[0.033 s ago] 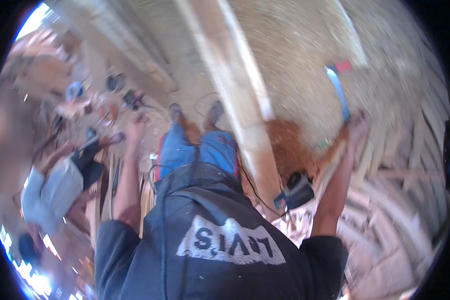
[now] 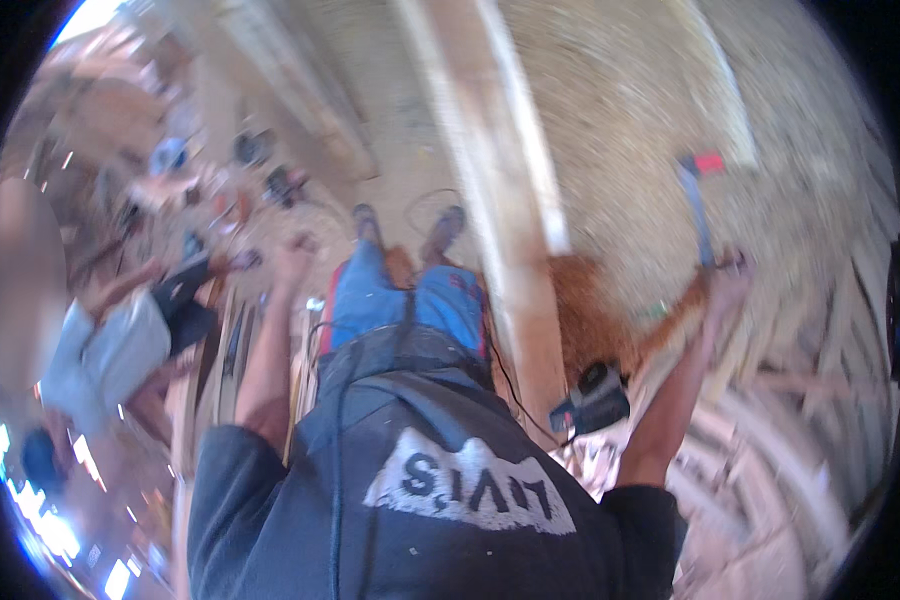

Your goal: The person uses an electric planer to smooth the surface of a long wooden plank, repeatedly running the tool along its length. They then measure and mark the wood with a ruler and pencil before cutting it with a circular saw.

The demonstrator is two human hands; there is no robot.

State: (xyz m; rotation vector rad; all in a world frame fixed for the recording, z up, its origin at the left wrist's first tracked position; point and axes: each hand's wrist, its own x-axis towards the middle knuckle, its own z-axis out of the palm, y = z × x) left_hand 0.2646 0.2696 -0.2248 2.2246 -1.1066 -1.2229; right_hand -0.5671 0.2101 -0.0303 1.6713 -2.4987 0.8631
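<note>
My right hand (image 2: 732, 278) is wrapped round the lower end of a blue-grey handle. The tool looks like a hammer (image 2: 697, 205), with a red piece on its head; it is held out over the sawdust-covered ground to the right. My left hand (image 2: 295, 255) hangs in front on the left, apart from the things near it, and its fingers are smeared by motion. Between my arms a long wooden beam (image 2: 515, 250) runs from far ahead to beside my right leg. A dark corded power tool (image 2: 595, 400) sits by the beam's near end.
Reddish sawdust (image 2: 585, 300) is heaped right of the beam. Timber offcuts (image 2: 740, 470) pile up at the right. Another beam (image 2: 290, 85) lies far left, near a dark tool (image 2: 285, 187). A person in pale clothing (image 2: 125, 345) sits at the left. A thin cord (image 2: 510, 385) trails beside the beam.
The whole picture has shifted slightly to the right and turned a little. The hammer stays in my right hand, and both arms keep nearly the same pose.
</note>
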